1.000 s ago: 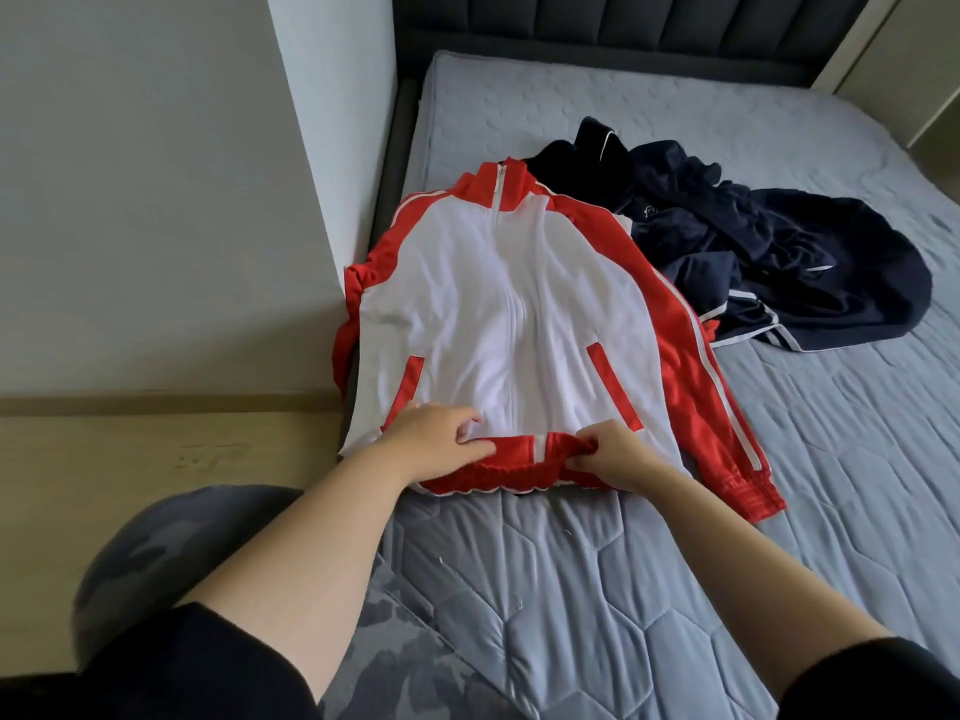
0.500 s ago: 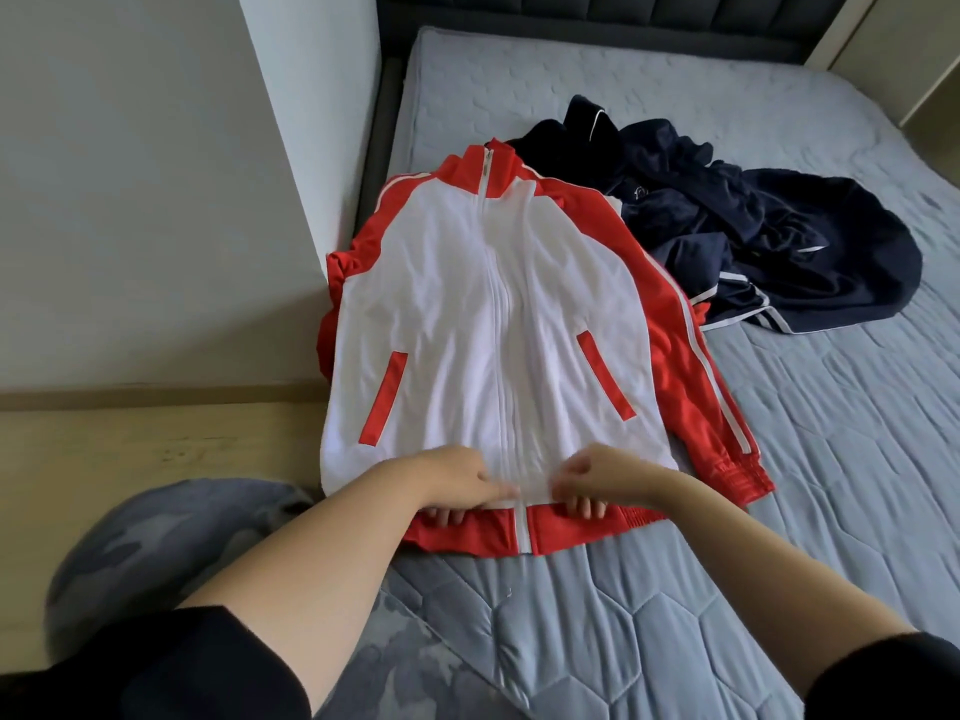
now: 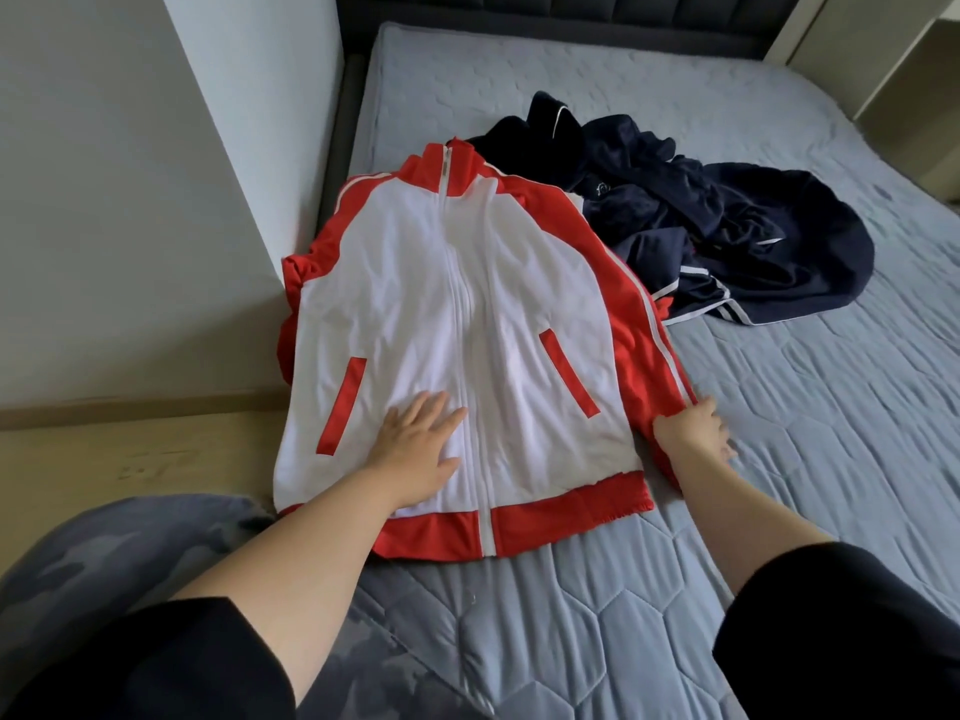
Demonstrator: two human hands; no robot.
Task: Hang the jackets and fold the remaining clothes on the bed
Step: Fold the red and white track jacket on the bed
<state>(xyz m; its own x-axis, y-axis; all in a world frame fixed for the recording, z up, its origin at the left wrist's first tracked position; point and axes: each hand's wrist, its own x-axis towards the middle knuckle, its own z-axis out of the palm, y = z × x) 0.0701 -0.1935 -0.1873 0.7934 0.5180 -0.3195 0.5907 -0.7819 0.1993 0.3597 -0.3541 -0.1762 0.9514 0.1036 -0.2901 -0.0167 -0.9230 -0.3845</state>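
A red and white zip jacket (image 3: 519, 314) lies flat, front up and zipped, near the left side of the grey quilted bed (image 3: 779, 485). My left hand (image 3: 421, 439) rests flat with spread fingers on the white front, left of the zip and above the red hem. My right hand (image 3: 693, 428) grips the cuff end of the jacket's red right sleeve beside the body. The jacket's left sleeve is bunched over the bed's edge. A crumpled pile of navy clothes (image 3: 727, 226) with white stripes lies behind the jacket, partly under its shoulder.
A white wall corner (image 3: 249, 148) stands close to the bed's left edge. Wooden floor (image 3: 130, 459) shows at the left. A dark padded headboard (image 3: 571, 13) runs along the far end. My camouflage-patterned knee (image 3: 104, 553) is at the lower left.
The jacket's hem was pulled down and smoothed toward me. My left hand let go of the hem and now lies flat on the front. My right hand moved right to the sleeve cuff.
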